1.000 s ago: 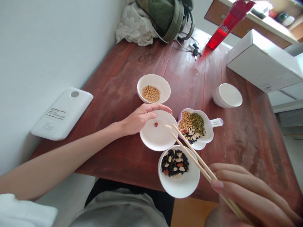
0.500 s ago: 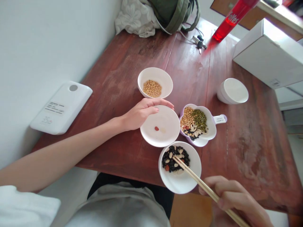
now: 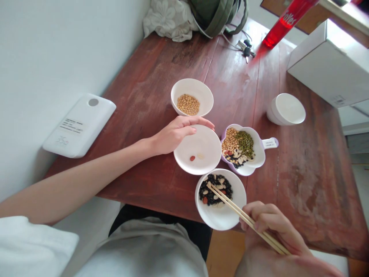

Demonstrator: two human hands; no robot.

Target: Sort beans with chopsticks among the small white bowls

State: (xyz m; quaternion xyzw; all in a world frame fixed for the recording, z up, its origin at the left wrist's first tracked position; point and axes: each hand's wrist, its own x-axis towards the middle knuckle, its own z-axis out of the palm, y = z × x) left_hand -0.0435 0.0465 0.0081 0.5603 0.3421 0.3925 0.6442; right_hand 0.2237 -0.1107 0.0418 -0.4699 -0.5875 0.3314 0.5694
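Observation:
My right hand (image 3: 273, 227) is closed around a pair of wooden chopsticks (image 3: 235, 207). Their tips reach a pale seed in a white bowl (image 3: 236, 219) of black beans (image 3: 212, 198), mixed with pale seeds and a few reddish peanuts. Whether the tips pinch that seed, I cannot tell. My left hand (image 3: 175, 134) grips the far left rim of a shallow white dish (image 3: 198, 144), thumb over the edge and fingers stretched along the outside. One reddish peanut (image 3: 192, 158) and one pale seed (image 3: 200, 156) lie in the dish.
A flower-shaped bowl with a handle (image 3: 258, 154) holds mixed beans and seeds. Behind the dish stands a bowl of soybeans (image 3: 188, 104). Further out are a white cup (image 3: 288, 109), white box (image 3: 319, 69), red bottle (image 3: 278, 30), keys (image 3: 246, 50), green bag (image 3: 210, 17) and white power bank (image 3: 79, 125).
The chopstick tips have shifted slightly left and onto a pale seed among the black beans, my right hand moving with them. My left hand keeps its place on the dish.

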